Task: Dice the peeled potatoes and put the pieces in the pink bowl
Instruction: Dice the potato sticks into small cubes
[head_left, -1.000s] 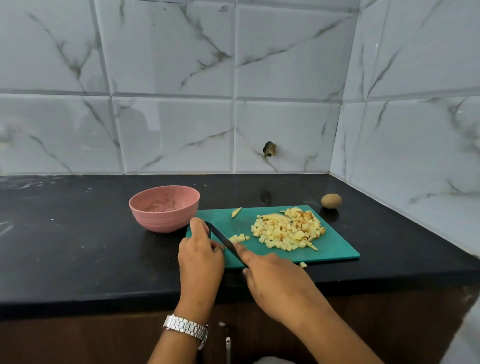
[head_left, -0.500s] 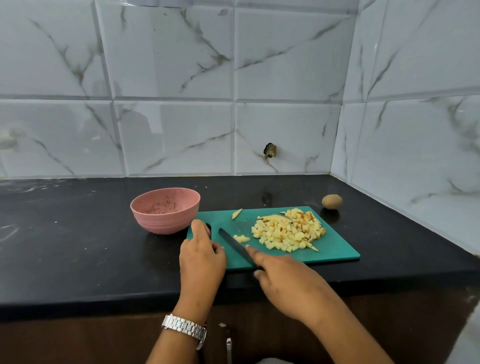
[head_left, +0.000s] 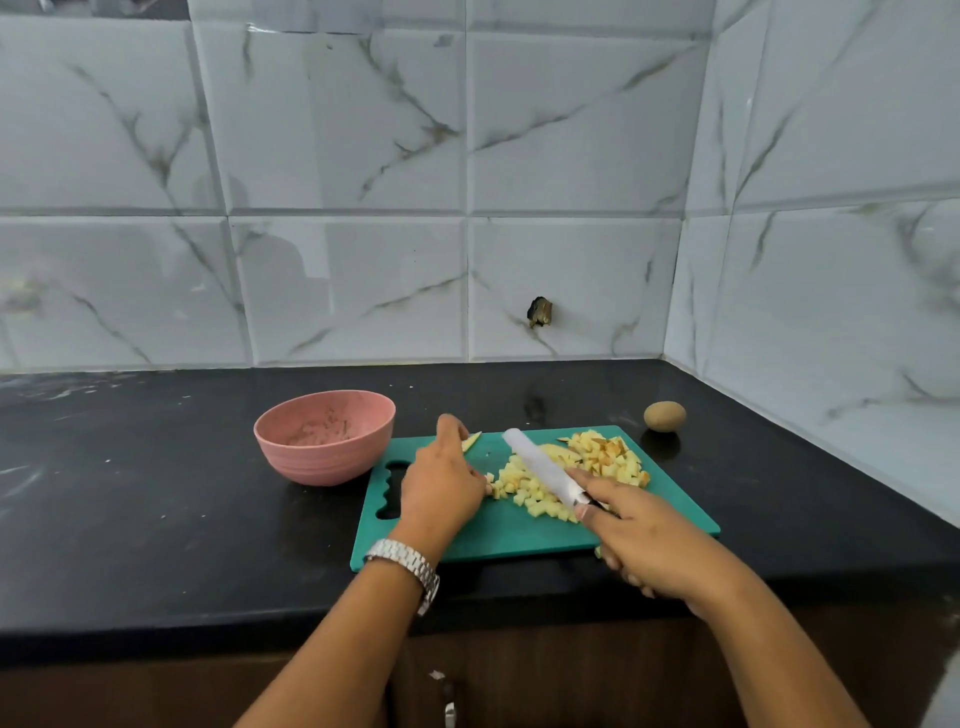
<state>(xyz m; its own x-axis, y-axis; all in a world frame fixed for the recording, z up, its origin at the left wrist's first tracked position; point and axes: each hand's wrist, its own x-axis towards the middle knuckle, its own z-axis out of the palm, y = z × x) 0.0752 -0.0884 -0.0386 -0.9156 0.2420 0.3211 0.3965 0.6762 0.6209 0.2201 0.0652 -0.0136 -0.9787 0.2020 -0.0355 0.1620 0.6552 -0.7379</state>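
- Our right grip (head_left: 644, 540) clasps the knife (head_left: 540, 467), now swung over the potato dice (head_left: 613, 457) at the cutting board (head_left: 519, 535) far right;
- our left grip (head_left: 441, 478), fingers loose, has advanced beside them; gathering for the pink bowl (head_left: 324, 452) looks next.

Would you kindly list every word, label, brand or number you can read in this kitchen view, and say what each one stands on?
No readable text anywhere in this view.
knife: the blade is blurred, no mark legible.
watch: only the metal band shows, no dial or brand.
pink bowl, cutting board, wall tiles: plain, no print.
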